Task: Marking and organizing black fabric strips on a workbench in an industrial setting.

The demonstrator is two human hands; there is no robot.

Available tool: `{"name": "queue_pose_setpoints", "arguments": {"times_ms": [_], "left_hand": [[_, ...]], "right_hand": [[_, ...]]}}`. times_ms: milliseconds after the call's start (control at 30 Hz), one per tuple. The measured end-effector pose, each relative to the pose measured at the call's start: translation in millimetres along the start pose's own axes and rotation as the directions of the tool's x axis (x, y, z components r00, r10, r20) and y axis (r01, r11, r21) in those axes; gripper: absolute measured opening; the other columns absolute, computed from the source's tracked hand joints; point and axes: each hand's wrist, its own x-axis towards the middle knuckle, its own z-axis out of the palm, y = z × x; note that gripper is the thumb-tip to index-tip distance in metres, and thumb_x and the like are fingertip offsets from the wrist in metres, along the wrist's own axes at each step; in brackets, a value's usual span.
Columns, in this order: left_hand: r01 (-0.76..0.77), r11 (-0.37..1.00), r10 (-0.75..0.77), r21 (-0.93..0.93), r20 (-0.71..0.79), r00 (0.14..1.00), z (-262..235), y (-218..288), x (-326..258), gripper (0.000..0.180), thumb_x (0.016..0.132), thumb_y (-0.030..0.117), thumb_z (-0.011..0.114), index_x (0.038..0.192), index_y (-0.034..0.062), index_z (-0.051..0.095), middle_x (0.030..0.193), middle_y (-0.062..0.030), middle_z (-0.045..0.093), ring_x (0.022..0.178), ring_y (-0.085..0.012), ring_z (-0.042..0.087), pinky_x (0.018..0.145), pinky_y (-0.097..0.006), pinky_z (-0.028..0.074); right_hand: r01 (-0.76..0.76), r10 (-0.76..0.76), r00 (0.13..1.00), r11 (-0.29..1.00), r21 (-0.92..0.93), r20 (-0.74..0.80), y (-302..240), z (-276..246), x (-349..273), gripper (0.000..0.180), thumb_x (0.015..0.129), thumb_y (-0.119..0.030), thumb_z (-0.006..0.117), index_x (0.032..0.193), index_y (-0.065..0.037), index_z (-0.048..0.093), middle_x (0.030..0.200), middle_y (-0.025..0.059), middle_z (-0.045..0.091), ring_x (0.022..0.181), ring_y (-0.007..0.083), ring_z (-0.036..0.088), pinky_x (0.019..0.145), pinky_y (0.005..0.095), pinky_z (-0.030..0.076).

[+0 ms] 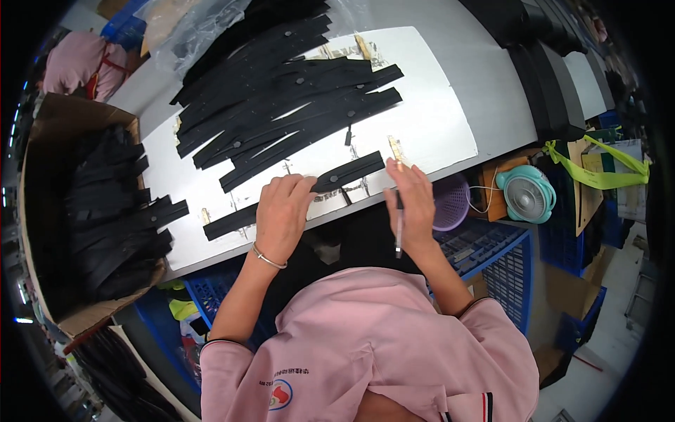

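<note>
A black fabric strip [358, 170] with a small round dark stud lies slantwise along the near edge of a white board [439, 112]. My left hand [280, 214] is closed over the middle of it, fingertips pressed together on the cloth. Just beyond the strip's right end is my right hand [415, 200], with a slim pen-like stick [399, 235] held between its fingers and pointing back toward me. Whether the right fingertips touch the strip or the board, I cannot tell. Farther off, many similar black strips [281, 98] are heaped in overlapping rows on the board.
On the left stands a cardboard box [43, 232] filled with black strips. Clear plastic [186, 39] lies behind the heap. At right are a purple basket [451, 202], a teal fan [526, 195] and a blue crate [517, 271]. Another person [81, 63] in pink is at far left.
</note>
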Motion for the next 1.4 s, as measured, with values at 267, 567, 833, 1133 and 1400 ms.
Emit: {"name": "queue_pose_setpoints", "arguments": {"times_ms": [267, 567, 833, 1133, 1400], "left_hand": [[0.032, 0.999, -0.030, 0.013, -0.155, 0.987, 18.6, 1.4, -5.6, 0.034, 0.088, 0.012, 0.073, 0.121, 0.0082, 0.071, 0.120, -0.0079, 0.066, 0.110, -0.0282, 0.059, 0.097, -0.040, 0.043], [0.241, 0.970, -0.229, 0.041, -0.201, 0.952, 26.7, -0.4, -46.8, 0.044, 0.094, 0.013, 0.067, 0.138, 0.0115, 0.063, 0.147, -0.0091, 0.057, 0.139, -0.0297, 0.048, 0.121, -0.053, 0.023], [0.476, 0.874, -0.439, 0.100, -0.261, 0.860, 3.8, -32.0, -108.3, 0.057, 0.097, 0.023, 0.067, 0.150, 0.0096, 0.052, 0.158, -0.0110, 0.046, 0.152, -0.0312, 0.034, 0.123, -0.059, -0.001], [0.488, 0.865, -0.448, 0.113, -0.263, 0.855, 4.6, -44.3, -121.0, 0.063, 0.097, 0.033, 0.067, 0.154, 0.0149, 0.048, 0.164, -0.0095, 0.038, 0.154, -0.0303, 0.028, 0.122, -0.060, -0.002], [0.483, 0.868, -0.430, 0.116, -0.313, 0.847, 5.7, -45.1, -119.7, 0.067, 0.094, 0.038, 0.069, 0.153, 0.0149, 0.049, 0.161, -0.0092, 0.043, 0.152, -0.0308, 0.033, 0.120, -0.064, 0.005]], "right_hand": [[0.073, -0.050, 0.988, 0.985, -0.158, 0.149, -2.4, 17.8, -10.2, 0.060, 0.086, -0.012, 0.076, 0.141, -0.006, 0.053, 0.140, 0.0120, 0.061, 0.132, 0.0290, 0.054, 0.118, 0.0532, 0.030], [0.091, -0.056, 0.989, 0.960, -0.263, 0.139, 22.2, 14.0, -12.2, 0.059, 0.087, -0.011, 0.076, 0.142, -0.008, 0.055, 0.140, 0.0076, 0.063, 0.134, 0.0273, 0.054, 0.122, 0.0570, 0.023], [0.186, -0.153, 0.978, 0.947, -0.263, 0.141, 28.2, 13.2, -11.2, 0.049, 0.093, -0.008, 0.071, 0.140, -0.007, 0.057, 0.138, 0.0083, 0.065, 0.133, 0.0276, 0.055, 0.121, 0.0532, 0.029], [0.110, -0.078, 0.989, 0.955, -0.274, 0.125, -14.2, 4.3, 16.4, 0.033, 0.099, -0.005, 0.062, 0.132, -0.006, 0.064, 0.130, 0.0097, 0.070, 0.124, 0.0266, 0.061, 0.120, 0.0516, 0.031], [-0.343, 0.036, 0.874, 0.751, 0.564, 0.484, -117.2, 65.9, 55.6, 0.020, 0.094, -0.004, 0.066, 0.113, 0.000, 0.073, 0.090, 0.0077, 0.070, 0.082, 0.0153, 0.064, 0.074, 0.0262, 0.049]]}}
